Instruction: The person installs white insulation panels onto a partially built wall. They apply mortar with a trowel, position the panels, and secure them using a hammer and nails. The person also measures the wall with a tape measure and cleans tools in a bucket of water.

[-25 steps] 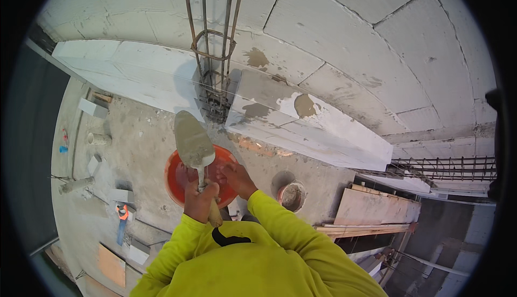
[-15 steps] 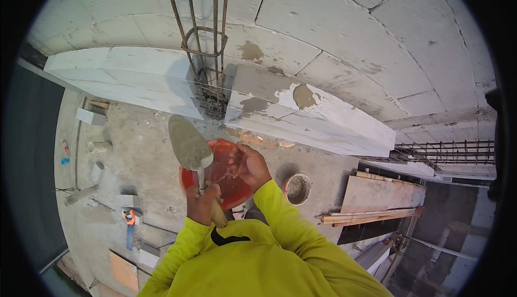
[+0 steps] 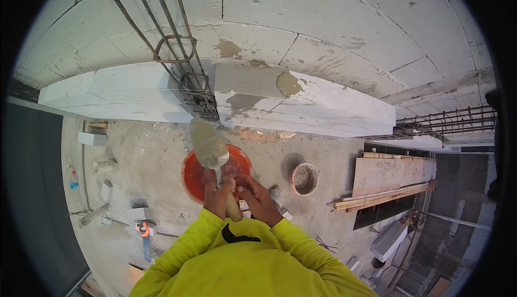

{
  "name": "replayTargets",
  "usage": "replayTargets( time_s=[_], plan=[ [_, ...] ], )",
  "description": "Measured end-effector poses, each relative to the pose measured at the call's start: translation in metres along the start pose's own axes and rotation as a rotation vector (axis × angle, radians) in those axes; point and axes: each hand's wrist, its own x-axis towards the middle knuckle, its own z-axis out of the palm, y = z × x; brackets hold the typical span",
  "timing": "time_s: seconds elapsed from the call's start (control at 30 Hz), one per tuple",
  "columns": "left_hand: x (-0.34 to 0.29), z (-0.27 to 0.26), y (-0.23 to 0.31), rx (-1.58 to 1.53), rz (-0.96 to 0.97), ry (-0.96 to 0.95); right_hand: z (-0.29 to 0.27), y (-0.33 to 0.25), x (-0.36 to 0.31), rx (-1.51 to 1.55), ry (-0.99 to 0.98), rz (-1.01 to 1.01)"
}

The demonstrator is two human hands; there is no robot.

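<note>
The left hand (image 3: 217,199) clasped a mortar-coated trowel (image 3: 207,143) toward eleven o'clock (right hand (image 3: 259,200) bent-fingered, contact unclear), a hold seemingly demanding levelness.

One trowel (image 3: 207,142) — one red basin (image 3: 189,174), one bucket (image 3: 293,181), one handsaw (image 3: 145,238).
</note>
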Motion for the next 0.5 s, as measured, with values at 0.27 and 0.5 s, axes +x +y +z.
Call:
replayTargets(
  time_s=[0.27,0.5],
  plan=[
    [-0.005,0.066,-0.055,0.463,0.059,-0.346,-0.04,0.022,-0.08,-0.051,0.241,-0.303],
    [-0.041,0.188,-0.129,0.626,0.048,-0.688,-0.149,0.071,-0.205,-0.117,0.857,-0.371]
  ],
)
